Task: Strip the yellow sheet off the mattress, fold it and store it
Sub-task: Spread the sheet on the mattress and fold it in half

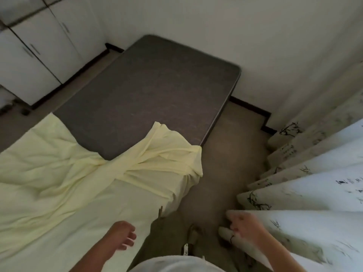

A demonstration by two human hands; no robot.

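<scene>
While yellow sheet [59,183] half covers mattress [149,91], left hand [121,235] above it, right hand [243,226] aside, fingers loose, empty.

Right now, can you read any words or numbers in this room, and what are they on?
None can be read.
Curtain: black brush-like marks, perhaps writing or drawings, too blurred to tell.
Yellow sheet, mattress and cupboard doors: no text or labels show.

Pale yellow sheet [64,185] over a dark grey-brown mattress [153,91]. White curtain [314,193] with black ink-style brush marks. White cupboards [39,52], white walls [216,26], black skirting board [249,108], greyish-tan floor [225,154].
</scene>
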